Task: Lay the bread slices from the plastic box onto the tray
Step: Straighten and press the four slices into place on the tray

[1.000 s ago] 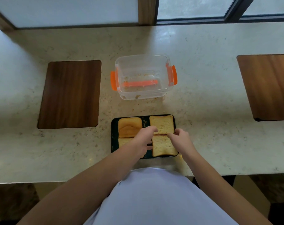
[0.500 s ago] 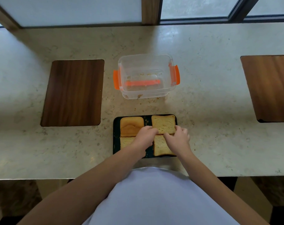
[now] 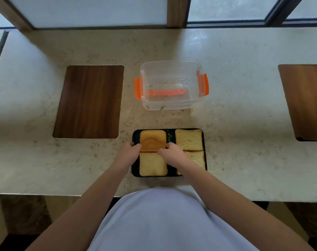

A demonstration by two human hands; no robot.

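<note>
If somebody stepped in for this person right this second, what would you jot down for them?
Left hand: at the tray's left edge, fingers touching the crust-side slice.
Right hand: fingers curled at the same slice's right side, between the two columns of bread.
Black tray: four slices laid two by two: crust-side slice far left, near-left slice, far-right slice, near-right slice partly hidden by the right arm.
Clear plastic box: beyond the tray, no bread visible, only crumbs.
Done: slices are out.
Left: likely just straightening the far-left slice.
</note>
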